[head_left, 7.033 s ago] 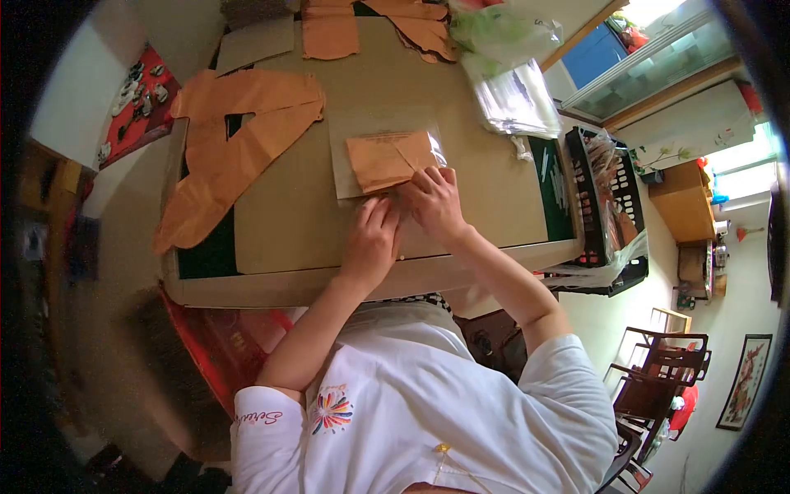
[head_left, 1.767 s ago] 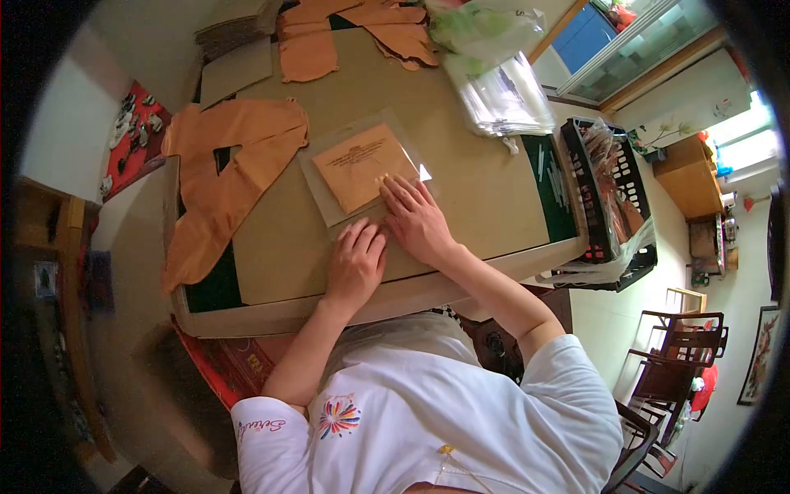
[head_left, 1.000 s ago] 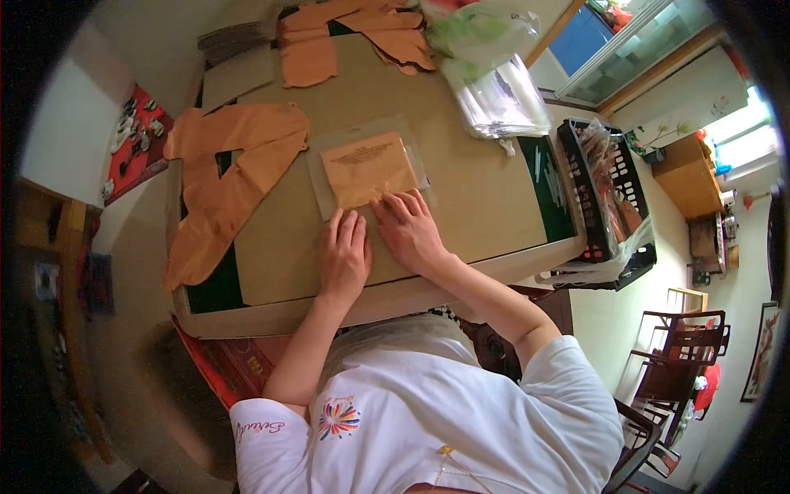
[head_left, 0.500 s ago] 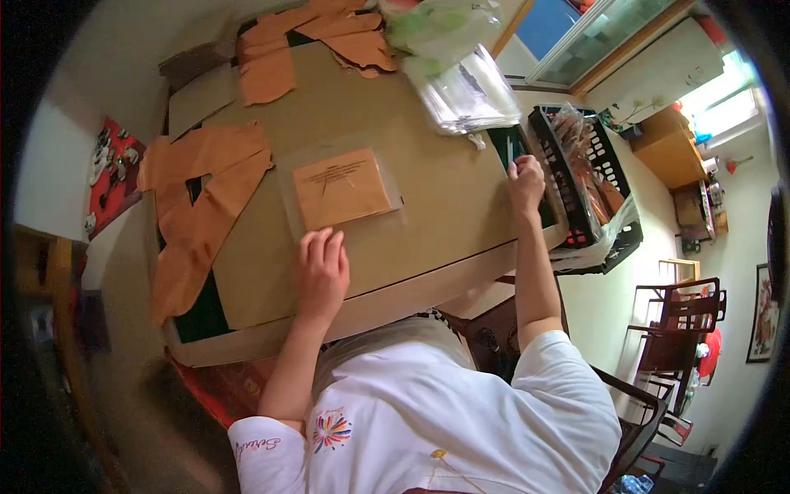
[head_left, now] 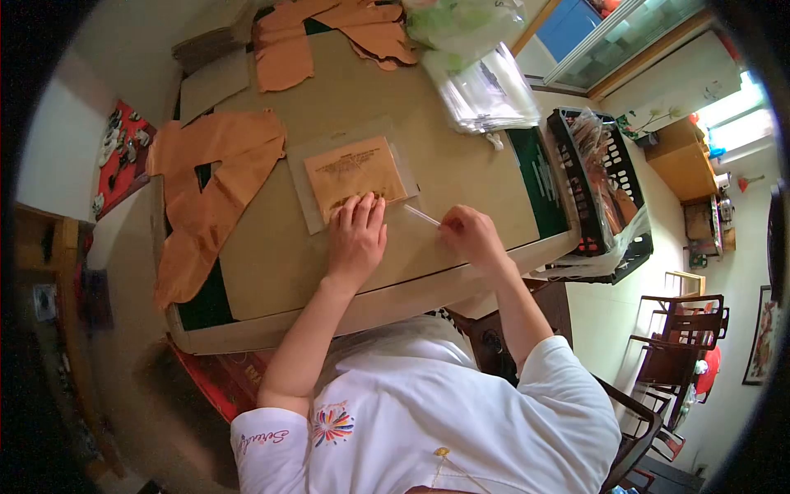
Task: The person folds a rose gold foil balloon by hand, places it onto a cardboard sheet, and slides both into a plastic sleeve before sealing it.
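Note:
A tan leather square with small printed text [head_left: 354, 169] lies in a clear plastic sleeve [head_left: 306, 206] on the brown board. My left hand [head_left: 357, 239] rests on its lower edge, palm down, fingers extended close together. To the right, my right hand [head_left: 473, 235] pinches one end of a thin whitish strip [head_left: 422, 216], whose other end points at the sleeve's lower right corner. A large cut piece of tan leather [head_left: 218, 185] lies to the left of the sleeve.
More leather pieces [head_left: 284, 62] lie at the far edge. Clear plastic bags [head_left: 490, 90] are at the back right. Several thin strips [head_left: 545, 177] lie on the green mat beside a black crate [head_left: 588, 239] of wrapped items.
My right hand has come left from the green mat near the crate, now with a thin strip in it. My left hand has moved up and right onto the sleeve's lower part.

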Motion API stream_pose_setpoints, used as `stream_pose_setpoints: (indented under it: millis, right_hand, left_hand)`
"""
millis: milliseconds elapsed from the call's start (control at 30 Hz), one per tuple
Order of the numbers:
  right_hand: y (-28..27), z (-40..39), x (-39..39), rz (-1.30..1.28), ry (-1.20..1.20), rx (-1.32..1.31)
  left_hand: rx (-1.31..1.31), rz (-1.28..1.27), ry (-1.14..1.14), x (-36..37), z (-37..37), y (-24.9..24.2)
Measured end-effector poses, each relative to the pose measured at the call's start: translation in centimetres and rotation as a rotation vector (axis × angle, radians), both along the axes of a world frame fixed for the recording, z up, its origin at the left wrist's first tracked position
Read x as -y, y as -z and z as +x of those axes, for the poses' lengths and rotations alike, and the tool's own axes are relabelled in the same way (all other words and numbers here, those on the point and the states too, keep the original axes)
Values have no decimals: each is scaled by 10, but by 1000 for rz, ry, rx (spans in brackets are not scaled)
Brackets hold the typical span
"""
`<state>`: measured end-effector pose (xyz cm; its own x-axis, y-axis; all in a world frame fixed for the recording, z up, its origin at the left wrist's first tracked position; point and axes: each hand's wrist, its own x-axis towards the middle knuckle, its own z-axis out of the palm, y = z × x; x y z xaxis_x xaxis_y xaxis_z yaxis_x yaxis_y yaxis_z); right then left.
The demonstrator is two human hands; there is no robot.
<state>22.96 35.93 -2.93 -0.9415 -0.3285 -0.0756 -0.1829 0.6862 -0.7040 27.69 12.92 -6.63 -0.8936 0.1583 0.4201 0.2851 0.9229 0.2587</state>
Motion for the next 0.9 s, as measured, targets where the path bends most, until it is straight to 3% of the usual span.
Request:
stream_pose_setpoints:
  millis: [133, 533, 667, 767, 900]
  right_hand:
    - [7, 2, 12, 50, 155, -133]
    - [14, -5, 36, -77, 301, -86]
    - [20, 4, 57, -461, 142, -121]
    - [14, 6, 50, -297, 174, -219]
    - [19, 11, 46, -331, -89, -27]
  left_hand:
    - [-6, -11, 4, 1, 1, -4]
    - [-7, 20, 14, 1, 1, -2]
    - [-24, -2, 9, 2, 2, -3]
    - [-53, 62, -13, 0, 2, 0]
    - [-233, 309, 61, -5, 6, -46]
